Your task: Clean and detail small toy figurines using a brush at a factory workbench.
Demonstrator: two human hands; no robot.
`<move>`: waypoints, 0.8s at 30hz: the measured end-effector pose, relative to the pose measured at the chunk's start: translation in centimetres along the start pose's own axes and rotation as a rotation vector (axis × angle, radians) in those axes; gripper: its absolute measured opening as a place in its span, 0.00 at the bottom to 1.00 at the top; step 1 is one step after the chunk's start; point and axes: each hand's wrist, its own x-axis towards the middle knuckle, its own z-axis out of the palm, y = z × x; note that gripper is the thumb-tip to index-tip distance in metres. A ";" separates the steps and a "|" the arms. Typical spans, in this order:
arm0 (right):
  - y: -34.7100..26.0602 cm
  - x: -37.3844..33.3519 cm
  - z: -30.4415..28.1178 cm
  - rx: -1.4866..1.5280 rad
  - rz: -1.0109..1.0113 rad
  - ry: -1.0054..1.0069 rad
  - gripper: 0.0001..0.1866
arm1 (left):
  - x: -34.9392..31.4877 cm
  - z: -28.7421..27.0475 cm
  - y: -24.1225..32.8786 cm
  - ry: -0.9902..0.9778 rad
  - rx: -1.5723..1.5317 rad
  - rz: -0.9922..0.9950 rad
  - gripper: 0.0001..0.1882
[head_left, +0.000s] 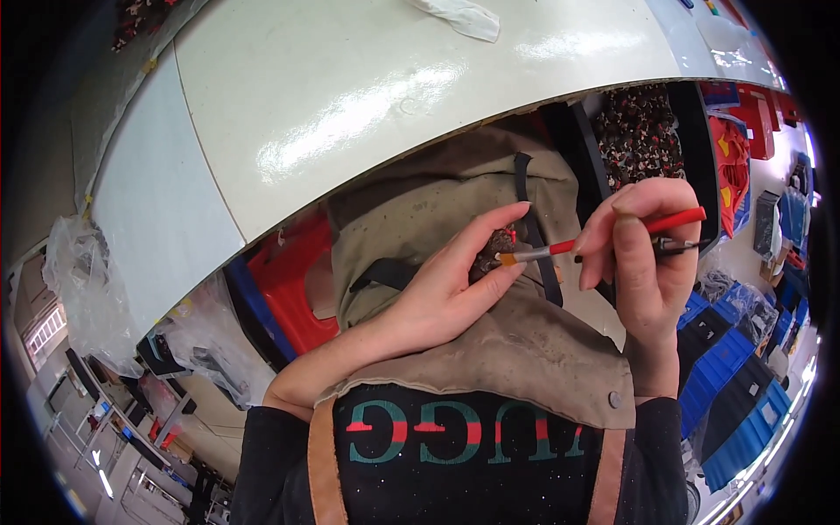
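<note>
My left hand [451, 284] pinches a small dark brown piece [492, 249] between thumb and fingers, held over my lap. In my right hand [643, 254] is a thin paintbrush with a red handle [617, 233]; its orange-tipped bristles touch the small piece. A second dark, thin tool [682, 246] also sticks out of that hand. Both hands hover above a stained tan apron [516, 337] that covers my lap and chest.
A glossy white table [350, 96] curves across the top, with a crumpled white cloth [464, 17] on it. Under the table's edge sit a red stool [293, 284], a tray of dark speckled pieces [639, 131] and blue bins [731, 394] at right. Plastic bags [83, 289] lie at left.
</note>
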 end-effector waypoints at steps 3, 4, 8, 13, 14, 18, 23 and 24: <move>0.6 0.3 -0.2 -0.042 -0.049 -0.003 0.06 | 0.1 -0.1 0.1 0.010 0.001 -0.027 0.27; 0.7 0.4 -0.2 -0.085 -0.091 0.023 0.07 | 0.0 -0.1 0.1 0.011 0.002 -0.025 0.27; -0.1 0.1 -0.1 0.145 0.018 -0.023 0.07 | -0.2 0.0 -0.1 0.005 -0.014 -0.024 0.28; 0.8 0.4 -0.2 -0.305 -0.193 0.071 0.06 | -0.2 0.0 0.4 0.023 -0.057 -0.058 0.28; 0.1 0.4 -0.2 -0.191 -0.095 0.071 0.06 | -0.3 0.0 0.7 0.017 -0.088 -0.093 0.28; 0.4 0.0 0.5 0.029 0.033 -0.007 0.07 | -0.2 -0.2 0.3 0.018 -0.159 -0.126 0.28; 0.6 0.6 -0.4 -0.058 -0.014 0.093 0.08 | -0.4 -0.7 0.7 -0.006 -0.272 -0.206 0.27; 0.3 0.5 -0.3 0.032 0.039 0.088 0.08 | -0.4 -0.7 0.7 -0.009 -0.275 -0.201 0.27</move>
